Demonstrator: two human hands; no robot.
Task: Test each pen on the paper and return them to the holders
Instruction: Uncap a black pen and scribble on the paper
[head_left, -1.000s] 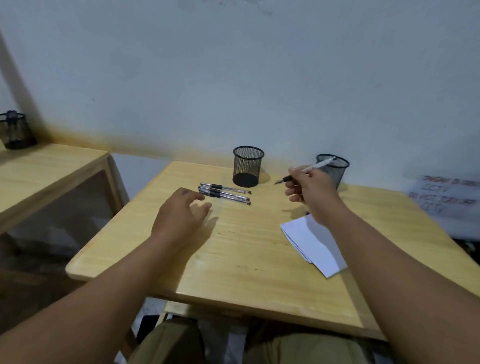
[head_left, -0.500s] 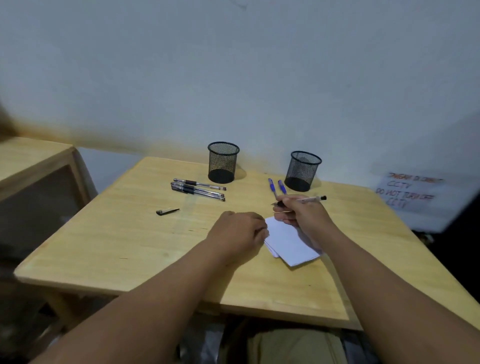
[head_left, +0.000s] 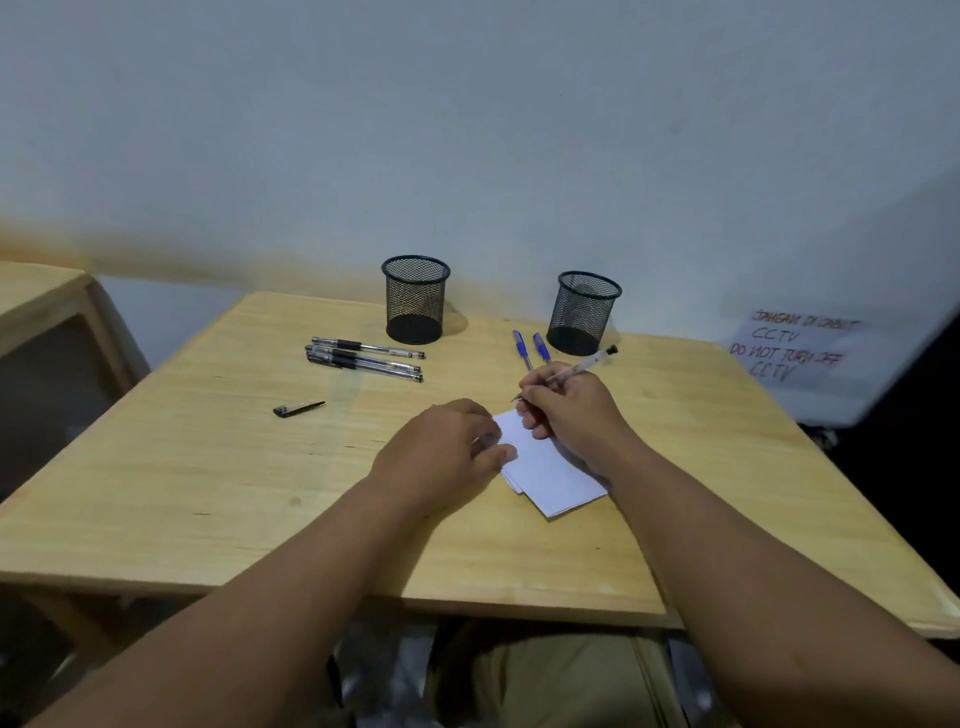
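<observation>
My right hand (head_left: 569, 410) grips an uncapped clear pen (head_left: 582, 365), its tip just above the far corner of the white paper (head_left: 550, 475). My left hand (head_left: 447, 452) rests on the paper's left edge, fingers curled down against it. Three black pens (head_left: 363, 358) lie side by side left of centre. Two blue-capped pens (head_left: 530, 348) lie beside the right mesh holder (head_left: 586, 312). The left mesh holder (head_left: 415, 299) stands empty. A black pen cap (head_left: 298, 409) lies alone on the wooden table (head_left: 208, 467).
A handwritten CCTV notice (head_left: 795, 348) leans against the wall at the right. A second wooden table (head_left: 36, 296) stands at the far left. My knees show below the table's near edge.
My left hand left the black pens and came to the paper's left edge. My right hand brought the pen down from near the right holder to the paper. The view shifted right.
</observation>
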